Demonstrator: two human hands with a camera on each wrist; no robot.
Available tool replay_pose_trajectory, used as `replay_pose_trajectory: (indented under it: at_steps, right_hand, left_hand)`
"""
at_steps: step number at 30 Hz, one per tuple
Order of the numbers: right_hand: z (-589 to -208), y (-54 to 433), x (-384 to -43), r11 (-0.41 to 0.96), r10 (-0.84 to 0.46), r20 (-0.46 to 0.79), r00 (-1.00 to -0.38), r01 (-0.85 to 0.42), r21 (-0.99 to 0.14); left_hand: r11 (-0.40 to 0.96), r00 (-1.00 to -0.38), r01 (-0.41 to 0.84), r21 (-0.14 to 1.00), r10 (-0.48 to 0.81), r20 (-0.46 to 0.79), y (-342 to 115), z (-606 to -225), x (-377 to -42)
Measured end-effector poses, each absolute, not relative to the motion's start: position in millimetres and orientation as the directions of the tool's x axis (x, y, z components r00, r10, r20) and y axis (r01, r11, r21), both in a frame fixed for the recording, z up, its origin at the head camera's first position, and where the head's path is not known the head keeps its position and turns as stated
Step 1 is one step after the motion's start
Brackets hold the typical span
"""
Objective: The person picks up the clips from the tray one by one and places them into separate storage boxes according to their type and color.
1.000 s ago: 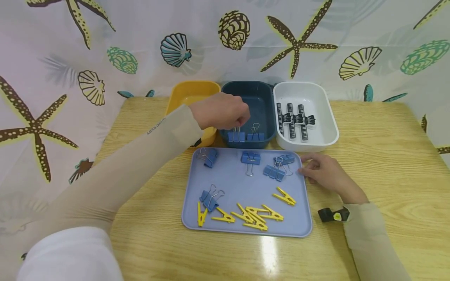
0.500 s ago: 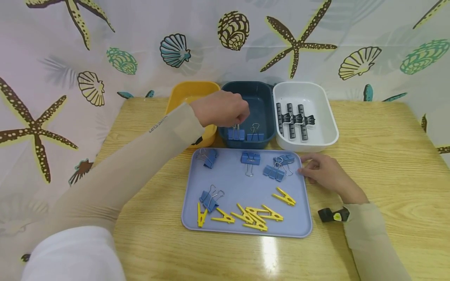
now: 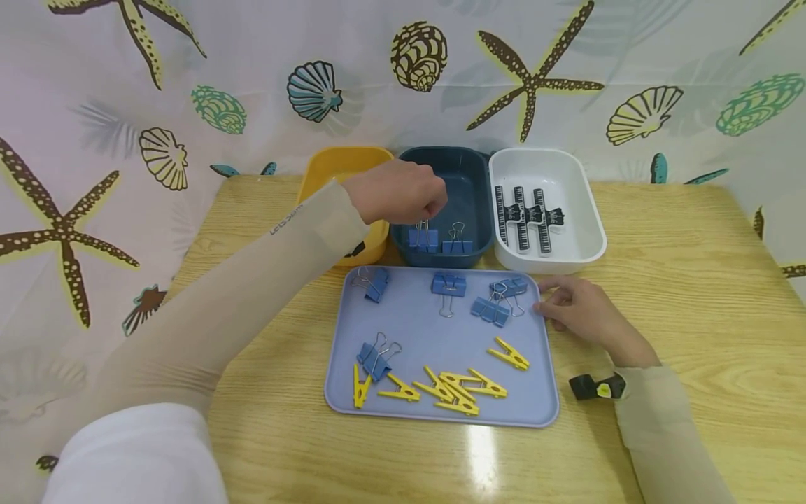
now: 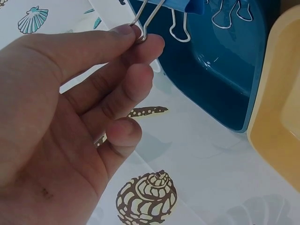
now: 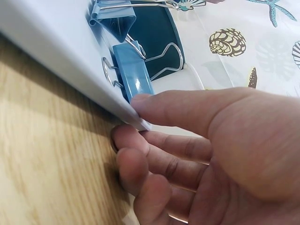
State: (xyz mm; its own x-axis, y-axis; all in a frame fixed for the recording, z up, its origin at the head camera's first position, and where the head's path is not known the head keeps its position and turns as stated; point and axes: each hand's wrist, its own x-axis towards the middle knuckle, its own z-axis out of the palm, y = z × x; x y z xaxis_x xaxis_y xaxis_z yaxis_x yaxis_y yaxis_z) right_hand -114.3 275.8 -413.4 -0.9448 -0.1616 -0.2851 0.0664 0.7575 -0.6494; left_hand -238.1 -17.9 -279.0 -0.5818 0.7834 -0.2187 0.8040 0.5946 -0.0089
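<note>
Over the dark teal bin (image 3: 462,183), my left hand (image 3: 398,192) pinches a wire handle of a blue binder clip (image 3: 423,239) between thumb and index finger. Another blue binder clip (image 3: 457,246) sits beside it in the bin, handles up. In the left wrist view, the held handle (image 4: 142,36) shows at my fingertips, and the clip's body is mostly cut off. My right hand (image 3: 582,313) holds the right rim of the lilac tray (image 3: 437,329), thumb on the rim, fingers at its outer side. On the tray lie several blue binder clips (image 3: 450,284) and yellow clothespins (image 3: 508,353).
Left of the teal bin stands a yellow bin (image 3: 345,155), partly behind my left arm. To the right, a white bin (image 3: 576,175) holds three black-and-white clips (image 3: 534,217). A patterned curtain (image 3: 371,42) hangs behind the wooden table (image 3: 680,266).
My left hand and the pinched binder clip have shifted very slightly toward the back of the bin. My right hand stays at the tray's rim, and the tray has not moved.
</note>
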Motion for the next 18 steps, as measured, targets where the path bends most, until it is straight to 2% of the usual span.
replay_pose_trajectory:
  at_steps: [18]
  right_hand:
    - [-414.5, 275.0, -113.8, 0.76, -0.162, -0.278, -0.947, 0.06, -0.647]
  left_hand:
    - [0.599, -0.585, 0.801, -0.01, 0.778, -0.228, -19.6, -277.8, -246.0]
